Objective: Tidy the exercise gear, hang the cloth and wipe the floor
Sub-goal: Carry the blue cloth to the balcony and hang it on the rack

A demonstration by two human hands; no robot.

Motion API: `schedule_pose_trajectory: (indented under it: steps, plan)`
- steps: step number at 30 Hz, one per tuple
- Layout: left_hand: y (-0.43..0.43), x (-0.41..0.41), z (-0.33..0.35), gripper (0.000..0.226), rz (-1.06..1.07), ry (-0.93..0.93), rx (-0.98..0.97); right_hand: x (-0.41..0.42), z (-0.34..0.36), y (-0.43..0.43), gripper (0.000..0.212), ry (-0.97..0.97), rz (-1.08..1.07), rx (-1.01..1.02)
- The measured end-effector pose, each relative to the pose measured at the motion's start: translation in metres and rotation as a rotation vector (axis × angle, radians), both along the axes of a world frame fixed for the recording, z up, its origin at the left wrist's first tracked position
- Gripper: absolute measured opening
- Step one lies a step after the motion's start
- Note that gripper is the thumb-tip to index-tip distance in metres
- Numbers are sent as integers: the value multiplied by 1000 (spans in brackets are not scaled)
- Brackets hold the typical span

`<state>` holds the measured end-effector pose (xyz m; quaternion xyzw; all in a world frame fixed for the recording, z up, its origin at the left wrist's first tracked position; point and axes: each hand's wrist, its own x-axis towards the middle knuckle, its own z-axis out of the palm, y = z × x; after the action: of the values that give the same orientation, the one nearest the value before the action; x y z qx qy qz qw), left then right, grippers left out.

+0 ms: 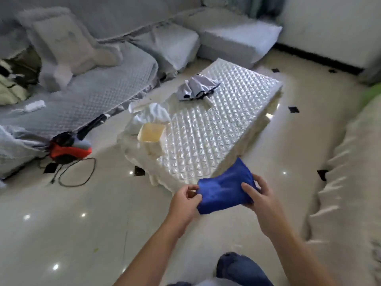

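Knee (237, 267): denim-clad, lowest in view, over the floor (82, 234).
Left hand (185, 201): pinches the blue cloth (222, 193) at its left edge.
Right hand (259, 197): grips the cloth's right end, thumb on top.
Blue cloth: bunched, held off the floor, at the table (216, 124) near corner.
Table top: beige tub (151, 132), white cloth (150, 114), grey garment (195, 87).

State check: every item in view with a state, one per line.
blue cloth: bunched, held in the air by both hands
left hand: pinches the cloth's left edge
right hand: grips the cloth's right end
beige tub: upright on the table, lidless
white cloth: crumpled on the table behind the tub
grey garment: crumpled on the table's far part
red appliance: on the floor, cord loose
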<state>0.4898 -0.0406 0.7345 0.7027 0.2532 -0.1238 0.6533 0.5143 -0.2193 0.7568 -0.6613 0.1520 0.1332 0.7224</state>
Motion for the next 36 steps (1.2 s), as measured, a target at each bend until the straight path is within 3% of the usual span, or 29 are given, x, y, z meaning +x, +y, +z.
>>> schedule_pose_trajectory:
  steps: [3, 8, 14, 21, 29, 36]
  plan:
    - [-75, 51, 1, 18, -198, -35, 83, 16, -1, -78, 26, -54, -168, -55]
    - [-220, 135, 4, 18, -462, -132, 153, 43, -4, -214, 40, -100, -365, -319]
    - [-344, 214, 7, 21, -635, -124, 85, 92, -3, -332, 28, -22, -563, -251]
    - [-434, 346, -19, 18, -655, 13, 31, 210, -34, -411, 29, 88, -683, -195]
    - [-499, 562, -41, 21, -496, 191, -83, 437, -62, -482, 24, 317, -608, -144]
    - [-573, 744, -25, 26, -417, 158, -147, 639, -51, -556, 19, 252, -532, -157]
